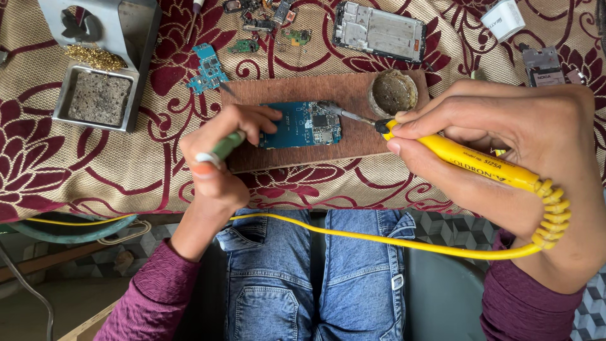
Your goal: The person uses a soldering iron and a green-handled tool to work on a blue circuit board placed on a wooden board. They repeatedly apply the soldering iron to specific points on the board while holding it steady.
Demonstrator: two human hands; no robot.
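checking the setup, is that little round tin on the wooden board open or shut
Open: the round tin has no lid on, and its dull, smeared inside shows, just beyond the soldering iron tip.

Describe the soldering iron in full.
The soldering iron has a yellow plastic handle with a black collar, a grey metal shaft and a ribbed yellow cord. The right hand grips it pen-like, slanted, tip down on the blue circuit board lying on a wooden board.
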